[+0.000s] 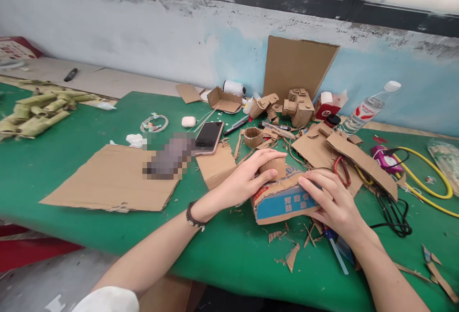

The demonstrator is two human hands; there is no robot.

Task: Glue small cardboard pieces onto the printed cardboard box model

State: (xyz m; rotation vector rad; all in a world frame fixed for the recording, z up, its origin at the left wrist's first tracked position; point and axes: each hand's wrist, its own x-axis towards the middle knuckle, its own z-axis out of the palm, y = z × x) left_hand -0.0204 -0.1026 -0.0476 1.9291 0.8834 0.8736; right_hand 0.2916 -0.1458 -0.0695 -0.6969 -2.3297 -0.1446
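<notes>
In the head view a folded cardboard piece (287, 207) with a blue printed band and torn edges is held above the green tabletop. My left hand (256, 173) rests over its upper left part, thumb and fingers closed around a plain brown bulge of cardboard (277, 166). At the piece's right end, my right hand (332, 202) grips it with the thumb side on top and other fingers underneath. Below the right hand lies a blue-handled tool (335, 245), partly hidden. Cardboard scraps (292, 257) are scattered just in front of the piece.
A flat cardboard sheet (111, 178) and a phone (209, 137) lie left. Behind are a cardboard ring (253, 137), a cardboard camera-like model (299, 107) and a water bottle (371, 106). Red-handled pliers (342, 171) and a yellow cable (442, 178) are right.
</notes>
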